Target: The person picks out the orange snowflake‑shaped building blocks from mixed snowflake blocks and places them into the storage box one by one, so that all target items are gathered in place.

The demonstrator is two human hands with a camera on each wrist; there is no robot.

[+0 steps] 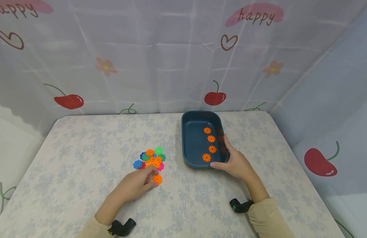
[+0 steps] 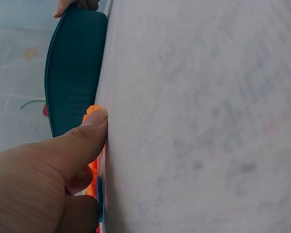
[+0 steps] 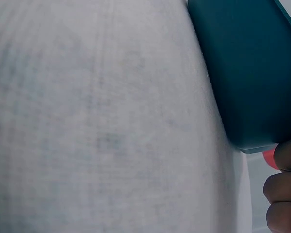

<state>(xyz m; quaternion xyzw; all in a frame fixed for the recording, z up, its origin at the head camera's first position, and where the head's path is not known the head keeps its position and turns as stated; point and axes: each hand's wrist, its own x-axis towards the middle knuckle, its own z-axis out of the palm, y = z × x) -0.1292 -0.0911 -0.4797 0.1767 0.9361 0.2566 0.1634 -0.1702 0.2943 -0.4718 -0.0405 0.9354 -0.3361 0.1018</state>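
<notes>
Down by the tabletop my left hand pinches an orange flower-shaped plastic disc between thumb and fingers. Just beyond its fingers lies a small pile of similar notched discs, among them a light green disc, a blue disc and several orange ones. To the right, a dark blue-green tray stands on the table with several orange discs in a loose row along its right side. My right hand grips the tray's near right corner, thumb at the near rim, fingers along the outer side wall.
The table has a pale, blue-mottled cloth. A white curtain printed with cherries and hearts rises right behind its far edge, close to the tray's far end. Black wrist mounts stick out beside both forearms.
</notes>
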